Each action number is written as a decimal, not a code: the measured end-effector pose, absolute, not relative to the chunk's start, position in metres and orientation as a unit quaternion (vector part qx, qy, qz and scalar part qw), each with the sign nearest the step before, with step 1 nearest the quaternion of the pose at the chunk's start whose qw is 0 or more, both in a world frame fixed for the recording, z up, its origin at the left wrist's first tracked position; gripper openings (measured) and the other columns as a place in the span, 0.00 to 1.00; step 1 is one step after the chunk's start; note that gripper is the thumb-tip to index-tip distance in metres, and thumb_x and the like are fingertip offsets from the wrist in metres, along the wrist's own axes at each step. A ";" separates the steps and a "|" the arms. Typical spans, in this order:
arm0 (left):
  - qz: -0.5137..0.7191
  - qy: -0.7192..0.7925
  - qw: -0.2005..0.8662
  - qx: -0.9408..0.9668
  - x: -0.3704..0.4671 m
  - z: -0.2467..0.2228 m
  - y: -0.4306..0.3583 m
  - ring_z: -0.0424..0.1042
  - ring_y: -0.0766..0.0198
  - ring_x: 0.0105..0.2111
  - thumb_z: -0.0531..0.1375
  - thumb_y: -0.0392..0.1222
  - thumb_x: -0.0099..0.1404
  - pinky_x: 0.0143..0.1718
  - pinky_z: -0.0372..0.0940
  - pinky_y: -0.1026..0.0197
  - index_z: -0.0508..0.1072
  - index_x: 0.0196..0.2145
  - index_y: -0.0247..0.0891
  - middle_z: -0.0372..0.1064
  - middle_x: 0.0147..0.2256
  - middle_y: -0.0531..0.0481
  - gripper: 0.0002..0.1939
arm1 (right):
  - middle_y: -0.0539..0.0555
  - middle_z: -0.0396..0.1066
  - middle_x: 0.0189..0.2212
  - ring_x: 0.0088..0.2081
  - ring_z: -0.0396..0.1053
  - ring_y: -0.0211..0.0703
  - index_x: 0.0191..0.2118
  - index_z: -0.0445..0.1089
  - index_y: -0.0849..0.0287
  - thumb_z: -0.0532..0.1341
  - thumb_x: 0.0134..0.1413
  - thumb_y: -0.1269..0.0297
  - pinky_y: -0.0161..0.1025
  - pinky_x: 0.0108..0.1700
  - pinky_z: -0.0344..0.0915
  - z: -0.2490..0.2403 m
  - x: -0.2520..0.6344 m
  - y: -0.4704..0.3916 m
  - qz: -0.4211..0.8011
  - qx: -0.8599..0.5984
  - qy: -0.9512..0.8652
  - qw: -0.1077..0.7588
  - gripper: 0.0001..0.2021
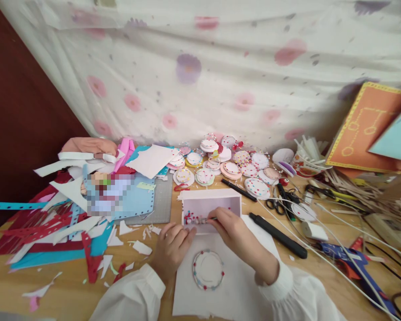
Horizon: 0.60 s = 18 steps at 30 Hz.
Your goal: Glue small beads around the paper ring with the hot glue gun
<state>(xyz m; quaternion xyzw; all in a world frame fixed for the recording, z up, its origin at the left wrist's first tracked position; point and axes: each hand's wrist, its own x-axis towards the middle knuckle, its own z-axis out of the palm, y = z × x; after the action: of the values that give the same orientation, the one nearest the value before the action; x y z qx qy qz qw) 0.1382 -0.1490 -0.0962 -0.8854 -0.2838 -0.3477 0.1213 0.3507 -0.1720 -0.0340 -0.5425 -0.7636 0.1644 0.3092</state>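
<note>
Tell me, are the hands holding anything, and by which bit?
The left hand rests at the near left corner of the white box, perhaps steadying it. The right hand reaches inside; whether it pinches anything cannot be told.

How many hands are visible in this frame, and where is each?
2. The left hand is at the near-left corner of the white box; the right hand reaches its fingers into the box. No others show.

Single head-worn view, facing forward and down, near the desk [70, 294]
</note>
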 end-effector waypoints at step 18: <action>-0.346 -0.321 0.092 -0.877 0.140 -0.095 -0.136 0.70 0.59 0.45 0.49 0.26 0.67 0.49 0.60 0.55 0.69 0.54 0.38 0.75 0.43 0.45 0.22 | 0.54 0.73 0.32 0.28 0.69 0.40 0.36 0.61 0.55 0.50 0.65 0.56 0.38 0.31 0.68 -0.054 0.398 -0.248 0.293 -0.599 -0.462 0.585 0.10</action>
<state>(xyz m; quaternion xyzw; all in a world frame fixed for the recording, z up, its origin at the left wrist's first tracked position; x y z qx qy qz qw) 0.1399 -0.1361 -0.0952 -0.8767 -0.3209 -0.3465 0.0917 0.3978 -0.2483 -0.0536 -0.5990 -0.4620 0.2929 0.5848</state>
